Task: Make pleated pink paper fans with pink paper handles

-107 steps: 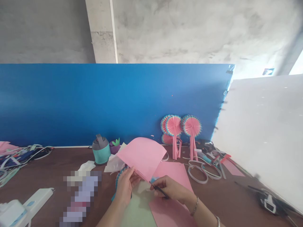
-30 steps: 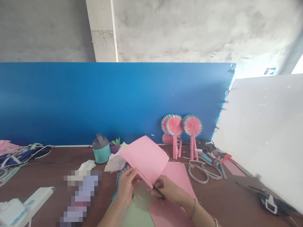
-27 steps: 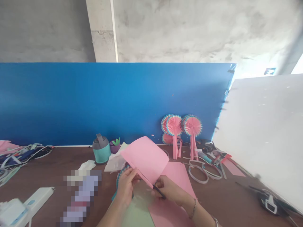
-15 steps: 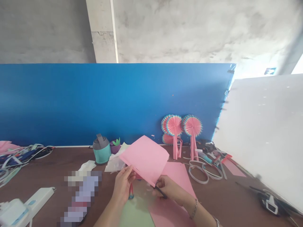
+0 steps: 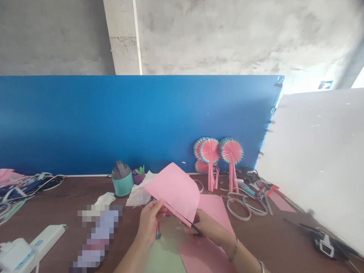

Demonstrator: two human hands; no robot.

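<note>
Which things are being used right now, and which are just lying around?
In use: pink sheet, held by left hand; dark tool, likely scissors, in right hand.
Lying about: paper fans, teal bottle, white rings, power strip.

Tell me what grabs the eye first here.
The pink paper sheet held up at centre, its near edge pinched by the left hand while the right hand works a dark tool, seemingly scissors, at its lower corner. Behind it the big blue board fills the back of the brown table, with pink pleated fans leaning against it at right.
</note>
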